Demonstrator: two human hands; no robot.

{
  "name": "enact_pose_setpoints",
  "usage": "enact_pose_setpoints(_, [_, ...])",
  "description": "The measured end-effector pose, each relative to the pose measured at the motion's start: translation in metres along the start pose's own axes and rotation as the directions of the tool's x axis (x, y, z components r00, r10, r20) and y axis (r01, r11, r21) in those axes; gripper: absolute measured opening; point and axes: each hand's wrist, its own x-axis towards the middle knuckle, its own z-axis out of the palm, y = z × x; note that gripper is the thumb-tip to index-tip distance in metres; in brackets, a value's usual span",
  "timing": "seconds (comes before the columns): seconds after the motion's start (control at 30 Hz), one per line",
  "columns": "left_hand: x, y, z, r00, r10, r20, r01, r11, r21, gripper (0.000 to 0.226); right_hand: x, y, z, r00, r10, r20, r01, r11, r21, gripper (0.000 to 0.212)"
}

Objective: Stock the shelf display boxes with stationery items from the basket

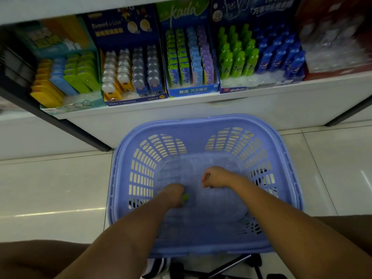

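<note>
Basket sits on the floor, right under both hands, and it looks almost empty. The left hand is down at the bottom of it. Its fingers curl around a small green thing, which pokes out just past the fingertips. The right hand is near it, also low inside the basket. Its fingers are curled in, but I cannot tell if they pinch something or nothing. Around the fingers the bottom looks pale and blurry. Maybe some clear wrap lies there, maybe not. I see no other bright things near the fingers.

Well away from the fingers, up past the far rim, is the shelf with its boxes in a row. The teal box has yellow, blue and green things. The dark blue box has four rows of round-topped things. The bright blue box has green, blue and purple packs. The bottle box has green and blue bottles. All four look packed almost to the front. The red box is too blurry to tell.

So I think most of the job is done. What is left is small: the green thing in the left fingers has to go up into a box with green ones. Three boxes have green in them, and I cannot tell which one it belongs in.
</note>
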Motion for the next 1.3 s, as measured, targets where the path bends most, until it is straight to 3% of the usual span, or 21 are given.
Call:
enact_pose_setpoints(0.07, [-0.007, 0.006, -0.011, 0.997, -0.054, -0.056, 0.028, 0.92, -0.392, 0.031, -0.005, -0.008, -0.006, 0.997, -0.036, -0.066, 0.043, 0.994, 0.1, 0.025])
enact_pose_setpoints(0.1, [-0.009, 0.01, -0.019, 0.995, -0.075, -0.062, 0.024, 0.809, -0.587, 0.031, -0.009, -0.013, -0.01, 0.993, -0.057, -0.104, 0.072, 0.986, 0.153, 0.031])
enact_pose_setpoints(0.17, [-0.014, 0.02, -0.039, 0.997, -0.079, 0.003, 0.037, 0.445, -0.895, 0.027, -0.017, -0.023, -0.021, 0.983, -0.086, -0.163, 0.13, 0.95, 0.284, 0.039])
enact_pose_setpoints(0.2, [-0.017, 0.024, -0.05, 0.998, -0.038, 0.04, 0.048, 0.241, -0.969, 0.023, -0.023, -0.028, -0.028, 0.979, -0.09, -0.185, 0.15, 0.926, 0.346, 0.039])
enact_pose_setpoints(0.23, [-0.02, 0.025, -0.061, 0.999, 0.004, 0.05, 0.05, 0.081, -0.995, 0.021, -0.029, -0.034, -0.037, 0.973, -0.094, -0.213, 0.174, 0.902, 0.395, 0.038])
enact_pose_setpoints(0.3, [-0.029, 0.024, -0.081, 0.999, 0.041, 0.013, 0.017, -0.104, -0.994, 0.02, -0.044, -0.045, -0.055, 0.953, -0.122, -0.276, 0.241, 0.86, 0.45, 0.034])
enact_pose_setpoints(0.4, [-0.045, 0.022, -0.109, 0.991, 0.08, -0.104, -0.082, -0.243, -0.966, 0.019, -0.067, -0.067, -0.079, 0.914, -0.195, -0.356, 0.348, 0.829, 0.438, 0.027])
enact_pose_setpoints(0.5, [-0.063, 0.023, -0.141, 0.967, 0.078, -0.244, -0.214, -0.28, -0.936, 0.021, -0.084, -0.092, -0.097, 0.849, -0.251, -0.464, 0.458, 0.788, 0.412, 0.022])
enact_pose_setpoints(0.57, [-0.074, 0.028, -0.162, 0.932, -0.004, -0.362, -0.352, -0.238, -0.905, 0.023, -0.093, -0.108, -0.112, 0.765, -0.278, -0.581, 0.551, 0.75, 0.367, 0.02])
enact_pose_setpoints(0.6, [-0.08, 0.03, -0.172, 0.892, -0.091, -0.443, -0.452, -0.148, -0.879, 0.023, -0.097, -0.115, -0.121, 0.706, -0.282, -0.65, 0.598, 0.729, 0.334, 0.019])
enact_pose_setpoints(0.63, [-0.085, 0.032, -0.182, 0.821, -0.191, -0.538, -0.546, 0.016, -0.838, 0.021, -0.1, -0.121, -0.13, 0.635, -0.279, -0.721, 0.642, 0.71, 0.29, 0.019])
enact_pose_setpoints(0.67, [-0.09, 0.033, -0.189, 0.719, -0.263, -0.643, -0.594, 0.247, -0.766, 0.02, -0.103, -0.128, -0.139, 0.555, -0.276, -0.785, 0.675, 0.701, 0.23, 0.019])
enact_pose_setpoints(0.7, [-0.094, 0.033, -0.194, 0.609, -0.268, -0.746, -0.587, 0.481, -0.651, 0.024, -0.105, -0.134, -0.148, 0.474, -0.282, -0.834, 0.694, 0.703, 0.156, 0.019])
enact_pose_setpoints(0.73, [-0.098, 0.033, -0.198, 0.523, -0.219, -0.823, -0.556, 0.645, -0.525, 0.029, -0.106, -0.14, -0.156, 0.402, -0.302, -0.864, 0.695, 0.715, 0.073, 0.018])
enact_pose_setpoints(0.8, [-0.103, 0.036, -0.203, 0.455, -0.102, -0.885, -0.496, 0.796, -0.347, 0.039, -0.104, -0.152, -0.168, 0.311, -0.375, -0.873, 0.644, 0.759, -0.096, 0.017])
enact_pose_setpoints(0.93, [-0.095, 0.042, -0.205, 0.506, 0.036, -0.862, -0.409, 0.889, -0.204, 0.056, -0.088, -0.166, -0.184, 0.349, -0.508, -0.788, 0.5, 0.812, -0.301, 0.02])
enact_pose_setpoints(1.03, [-0.087, 0.039, -0.203, 0.536, 0.046, -0.843, -0.374, 0.908, -0.188, 0.061, -0.077, -0.163, -0.188, 0.386, -0.572, -0.724, 0.408, 0.809, -0.422, 0.021])
enact_pose_setpoints(1.13, [-0.081, 0.039, -0.202, 0.514, 0.02, -0.858, -0.34, 0.922, -0.183, 0.061, -0.07, -0.162, -0.191, 0.431, -0.583, -0.688, 0.363, 0.81, -0.46, 0.023])
enact_pose_setpoints(1.3, [-0.079, 0.037, -0.203, 0.498, 0.007, -0.867, -0.332, 0.925, -0.183, 0.059, -0.063, -0.162, -0.187, 0.387, -0.641, -0.663, 0.244, 0.764, -0.597, 0.023])
